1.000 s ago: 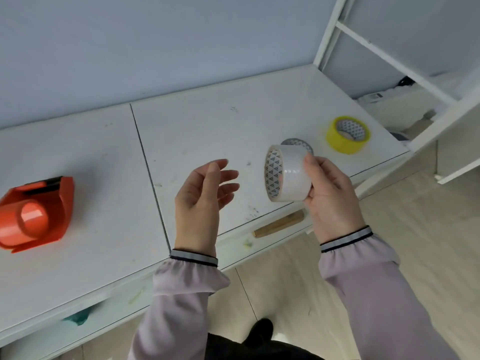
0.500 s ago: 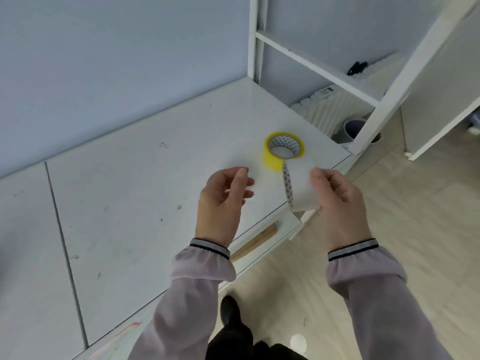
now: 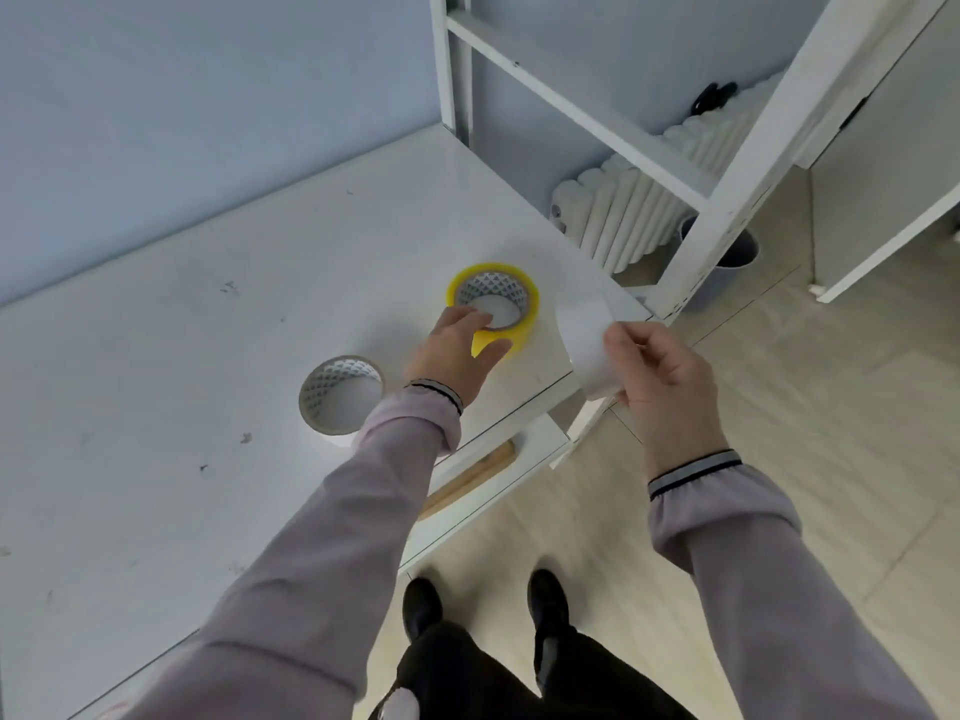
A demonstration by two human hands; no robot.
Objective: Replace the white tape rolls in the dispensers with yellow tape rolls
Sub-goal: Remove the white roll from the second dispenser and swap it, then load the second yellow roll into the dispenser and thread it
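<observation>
A yellow tape roll (image 3: pixel 511 288) lies flat near the right end of the white tabletop (image 3: pixel 208 356). My left hand (image 3: pixel 452 353) reaches onto it, fingers over the rim and thumb against its outer side. My right hand (image 3: pixel 660 376) holds a white tape roll (image 3: pixel 584 340) edge-on above the table's right corner. A second white tape roll (image 3: pixel 340 394) lies flat on the table, left of my left wrist. No dispenser is in view.
A white metal frame (image 3: pixel 727 200) rises at the table's right end, with a white radiator (image 3: pixel 623 210) and a grey bin (image 3: pixel 737 252) behind it. A wooden handle (image 3: pixel 467 483) lies on the ledge under the tabletop. My feet stand on the pale floor below.
The view swung right, so the orange dispenser left the frame. My left hand moved forward onto the yellow roll. My right hand carried the white roll to the right, past the table corner.
</observation>
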